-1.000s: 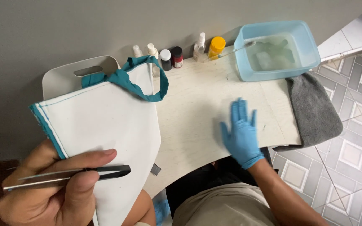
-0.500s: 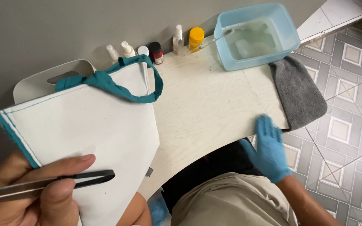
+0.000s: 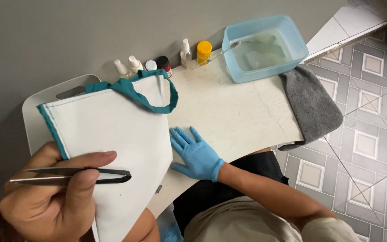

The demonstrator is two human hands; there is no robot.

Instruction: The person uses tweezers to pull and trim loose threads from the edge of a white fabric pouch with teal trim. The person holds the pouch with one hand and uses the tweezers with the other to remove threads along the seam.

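Left hand, bare, at the near left corner of the tabletop; thumb and fingers pinched on black tweezers, and under them on the near edge of a white tote bag with teal handles, which lies over the left part of the tabletop, partly on a white tray. Right hand, in a blue glove, flat on the tabletop touching the bag's right edge; fingers spread, gripping nothing. Small bottles along the far edge; blue tub at the far right corner; grey cloth draped over the right edge.
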